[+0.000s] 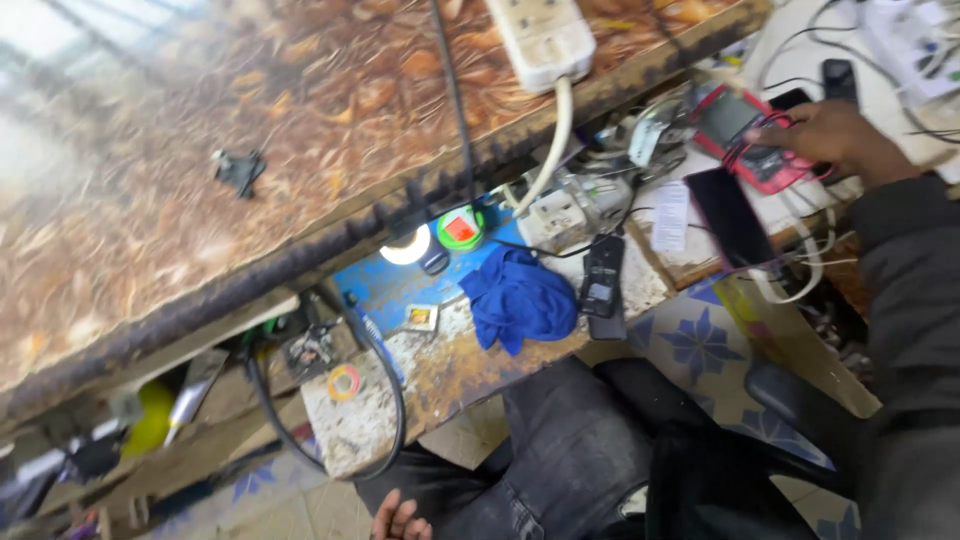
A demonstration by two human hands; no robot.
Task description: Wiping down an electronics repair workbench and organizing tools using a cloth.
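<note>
- Left hand (400,520): at the bottom edge of the view, below the worktop's (440,375) near edge; fingers loosely curled, holding nothing.
- Crumpled blue cloth (520,298): mid-worktop, just beside a black rectangular phone (603,283).
- Right hand (835,135): at the worktop's far right corner, fingers closed on a red-cased phone (745,135) wrapped in thin wire.

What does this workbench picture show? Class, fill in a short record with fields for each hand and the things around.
Right hand: right hand rests on a red phone, grip unclear
Left hand: left hand low by the knee, holding nothing
Bench middle: blue cloth, black phone, small lit lamp
Upper shelf: white power strip
</note>
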